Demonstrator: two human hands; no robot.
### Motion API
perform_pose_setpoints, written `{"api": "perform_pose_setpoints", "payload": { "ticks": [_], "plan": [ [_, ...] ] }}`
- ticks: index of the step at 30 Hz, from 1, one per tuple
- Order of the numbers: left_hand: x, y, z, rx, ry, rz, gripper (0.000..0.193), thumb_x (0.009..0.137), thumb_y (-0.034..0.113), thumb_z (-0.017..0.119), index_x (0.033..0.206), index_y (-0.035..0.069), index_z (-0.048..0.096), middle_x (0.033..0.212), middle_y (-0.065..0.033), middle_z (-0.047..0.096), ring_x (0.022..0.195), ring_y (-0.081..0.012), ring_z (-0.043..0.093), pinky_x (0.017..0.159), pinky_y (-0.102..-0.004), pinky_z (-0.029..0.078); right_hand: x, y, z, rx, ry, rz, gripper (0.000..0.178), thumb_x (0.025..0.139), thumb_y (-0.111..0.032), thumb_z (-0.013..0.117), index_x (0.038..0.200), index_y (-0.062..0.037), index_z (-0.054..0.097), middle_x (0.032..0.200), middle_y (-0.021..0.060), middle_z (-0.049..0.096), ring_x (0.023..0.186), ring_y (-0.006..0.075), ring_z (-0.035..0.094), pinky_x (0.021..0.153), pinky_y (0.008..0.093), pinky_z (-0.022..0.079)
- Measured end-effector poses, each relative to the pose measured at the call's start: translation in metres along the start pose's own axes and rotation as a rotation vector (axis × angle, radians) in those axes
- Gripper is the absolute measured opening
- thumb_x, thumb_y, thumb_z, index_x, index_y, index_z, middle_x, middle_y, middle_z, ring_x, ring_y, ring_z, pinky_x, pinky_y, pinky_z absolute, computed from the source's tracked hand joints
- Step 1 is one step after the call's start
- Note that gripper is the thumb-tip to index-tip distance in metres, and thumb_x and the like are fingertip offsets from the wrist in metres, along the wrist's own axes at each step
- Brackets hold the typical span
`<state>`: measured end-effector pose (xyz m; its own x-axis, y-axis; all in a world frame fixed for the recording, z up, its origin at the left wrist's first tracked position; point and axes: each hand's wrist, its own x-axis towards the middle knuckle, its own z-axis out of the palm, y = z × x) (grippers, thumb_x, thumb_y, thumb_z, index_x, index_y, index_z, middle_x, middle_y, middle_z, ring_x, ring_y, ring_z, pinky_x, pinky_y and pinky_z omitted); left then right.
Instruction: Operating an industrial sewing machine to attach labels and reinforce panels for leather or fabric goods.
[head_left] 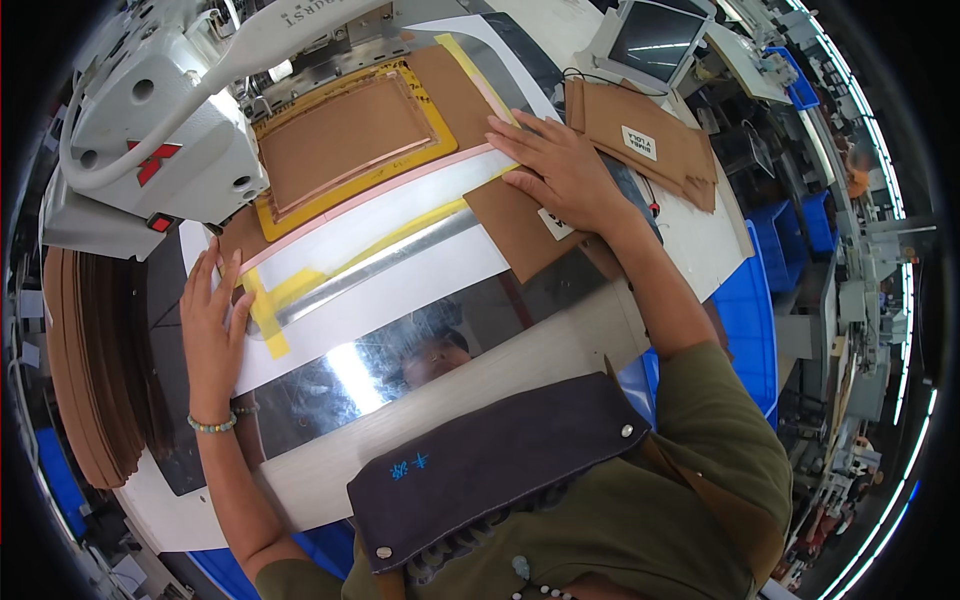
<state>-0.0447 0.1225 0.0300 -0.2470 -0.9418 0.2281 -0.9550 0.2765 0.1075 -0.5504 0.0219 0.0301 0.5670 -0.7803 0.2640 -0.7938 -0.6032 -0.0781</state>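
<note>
Under the machine's yellow clamp frame (447,140) lies a brown panel (345,125), its near edge along a pink strip (385,200). My left hand (212,325) lies with fingers stretched at the panel's near left corner, beside yellow tape (268,322). My right hand (570,175) rests flat, fingers spread, on the right end of the panel's near edge. Beneath that palm is a smaller brown piece (515,235) with a white label, partly hidden by the hand. Neither hand grips anything. A white sheet (350,345) with a metal strip (385,262) spreads nearer me.
The white sewing machine head (165,140) stands at the far left. Stacked brown panels (90,370) are at the left edge, with more brown pieces (640,135) at the far right by a control screen (655,42). A blue bin (745,310) sits beside the table at right.
</note>
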Motion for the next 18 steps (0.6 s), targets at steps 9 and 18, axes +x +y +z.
{"api": "perform_pose_setpoints", "payload": {
  "ticks": [9, 18],
  "plan": [
    [0.0014, -0.0029, 0.0049, -0.016, 0.002, 0.002, 0.052, 0.105, 0.022, 0.067, 0.156, 0.014, 0.062, 0.172, -0.0091, 0.046, 0.156, -0.0334, 0.043, 0.128, -0.0467, 0.033, -0.001, 0.0005, -0.0003, 0.021, 0.001, 0.009, 0.057, 0.112, -0.051, 0.053, 0.155, -0.0144, 0.06, 0.168, 0.0018, 0.052, 0.158, 0.0289, 0.04, 0.13, 0.0517, 0.03],
    [0.0022, -0.0017, -0.0006, -0.01, 0.014, 0.005, 0.051, 0.105, 0.02, 0.068, 0.155, 0.014, 0.063, 0.169, -0.0101, 0.05, 0.153, -0.0352, 0.046, 0.125, -0.0483, 0.036, 0.0015, -0.0001, -0.0009, 0.022, -0.029, -0.006, 0.055, 0.111, -0.044, 0.057, 0.157, -0.0135, 0.059, 0.168, 0.0036, 0.051, 0.158, 0.0306, 0.04, 0.13, 0.052, 0.03]
  ]
}}
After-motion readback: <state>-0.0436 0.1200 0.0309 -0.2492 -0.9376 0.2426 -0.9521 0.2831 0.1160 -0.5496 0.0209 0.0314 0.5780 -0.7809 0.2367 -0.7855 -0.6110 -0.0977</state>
